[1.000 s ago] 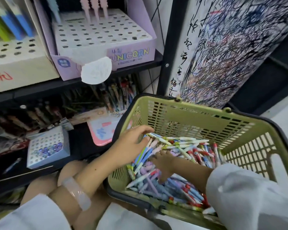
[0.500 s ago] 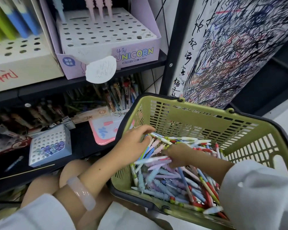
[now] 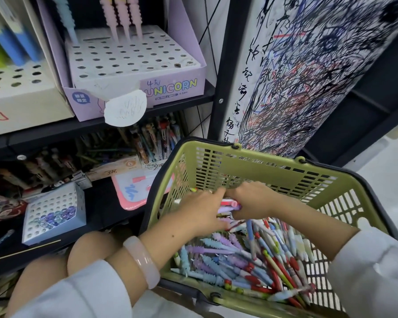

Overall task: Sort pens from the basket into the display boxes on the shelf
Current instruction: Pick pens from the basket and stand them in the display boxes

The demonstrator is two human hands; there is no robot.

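- While both hands reach into the basket [image 3: 262,167], the pens [image 3: 244,255] lie heaped across its floor: ridged lilac and pale-blue ones toward 7 o'clock, red-and-white and yellow ones toward 4 o'clock.
- Green slotted plastic with a dark rim, the basket sits at 5 o'clock of the view, below the shelf [image 3: 170,106].
- At the far end of the heap the left hand [image 3: 200,212] has its fingers curled over a few pens, a pale bangle [image 3: 141,260] on its wrist.
- Just at 3 o'clock of it, fingertips nearly meeting, the right hand [image 3: 253,200] grips a small bunch of lilac and pink pens [image 3: 230,206] lifted slightly above the rest.
- Most of the heap lies at 6 o'clock of both hands, apart from them.
- On the shelf at 11 o'clock stands the lilac UNICORN box [image 3: 133,63], its white top punched with holes; three pink ridged pens and one blue one stand upright in its back row.
- A cream box [image 3: 16,88] stands just at 9 o'clock of it, holding blue and green pens.
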